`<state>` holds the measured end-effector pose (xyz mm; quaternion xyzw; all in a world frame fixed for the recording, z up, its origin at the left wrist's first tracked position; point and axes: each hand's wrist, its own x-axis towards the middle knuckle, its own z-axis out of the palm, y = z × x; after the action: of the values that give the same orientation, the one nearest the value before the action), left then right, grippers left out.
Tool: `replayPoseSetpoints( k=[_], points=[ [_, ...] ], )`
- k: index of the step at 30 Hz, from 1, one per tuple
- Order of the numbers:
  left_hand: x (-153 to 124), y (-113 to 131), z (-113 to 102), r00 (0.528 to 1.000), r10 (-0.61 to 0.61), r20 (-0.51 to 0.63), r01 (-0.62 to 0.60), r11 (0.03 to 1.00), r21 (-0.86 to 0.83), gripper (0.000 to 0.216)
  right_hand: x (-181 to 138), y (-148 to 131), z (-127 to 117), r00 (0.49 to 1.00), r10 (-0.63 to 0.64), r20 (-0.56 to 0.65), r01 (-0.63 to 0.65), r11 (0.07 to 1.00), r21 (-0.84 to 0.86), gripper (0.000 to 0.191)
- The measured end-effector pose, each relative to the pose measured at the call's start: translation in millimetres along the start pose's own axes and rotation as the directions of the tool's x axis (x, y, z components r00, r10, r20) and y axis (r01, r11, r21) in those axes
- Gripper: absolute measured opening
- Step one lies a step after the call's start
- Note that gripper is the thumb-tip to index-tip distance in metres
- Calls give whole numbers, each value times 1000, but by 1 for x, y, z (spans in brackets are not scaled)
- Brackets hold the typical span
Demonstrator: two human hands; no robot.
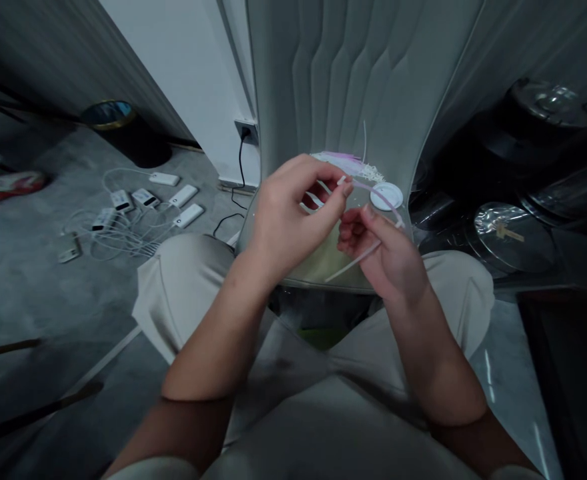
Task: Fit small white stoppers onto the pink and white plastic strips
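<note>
My left hand (296, 213) is closed, thumb and forefinger pinching the small white end of a thin, bendy pale purple strip (386, 199). The strip arcs over to my right hand (388, 250), whose thumb and curled fingers hold it lower down. A whitish tail pokes out below those fingers toward the seat edge. Behind the hands, on a grey padded chair (318, 257), lies a pile of purple and white strips (341, 160). Small white pieces (373, 173) are heaped by it. A round white lid-like disc (387, 197) sits close to my right hand, partly behind the strip.
White power banks (183, 195) and tangled cables (133, 237) lie on the floor at left, near a dark bin (128, 133). A wall socket (246, 131) has a black cord plugged in. Dark, shiny round objects (513, 233) stand at right.
</note>
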<state>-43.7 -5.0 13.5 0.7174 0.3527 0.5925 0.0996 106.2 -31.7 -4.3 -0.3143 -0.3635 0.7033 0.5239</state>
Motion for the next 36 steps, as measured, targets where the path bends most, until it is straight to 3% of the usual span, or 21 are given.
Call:
replayPoseSetpoints(
  k=[6,10,16,20,22,24,26,28,30,31,33,36],
  points=[
    [10,-19,-3,970,-93,222,95,995,0,14,11,12,-22,957,284,64,-287,957,50,39],
    [6,-36,0,936,-117,332,133,991,-26,8,1,21,-42,912,411,-6,-410,910,63,49],
    [-17,-64,14,764,-295,574,362,932,-3,11,-15,35,-76,834,525,-169,-538,842,-42,50],
    [-26,-82,21,679,-397,617,486,874,28,12,-12,31,-97,791,505,-346,-604,734,-311,46],
    [-29,-88,23,662,-410,628,486,872,57,14,-5,21,-104,811,445,-380,-584,569,-579,41],
    [-30,-93,23,656,-412,632,472,878,82,14,5,10,-106,848,418,-326,-480,344,-807,34],
    [-31,-96,23,652,-414,635,460,882,103,14,20,4,-102,895,368,-253,-354,239,-904,40],
    [-32,-98,24,646,-424,634,461,879,118,14,37,5,-94,966,142,-215,-247,271,-930,32],
    [-34,-101,25,641,-444,626,483,867,120,14,55,14,-87,997,-54,-54,-39,252,-967,29],
    [-35,-103,26,638,-456,621,498,859,120,14,63,21,-86,995,-76,57,72,224,-972,29],
    [-37,-107,27,635,-478,607,521,845,121,15,75,33,-87,979,11,205,196,243,-950,19],
    [-40,-112,28,635,-492,596,517,844,146,14,84,47,-95,973,134,187,131,345,-930,22]
  ],
)
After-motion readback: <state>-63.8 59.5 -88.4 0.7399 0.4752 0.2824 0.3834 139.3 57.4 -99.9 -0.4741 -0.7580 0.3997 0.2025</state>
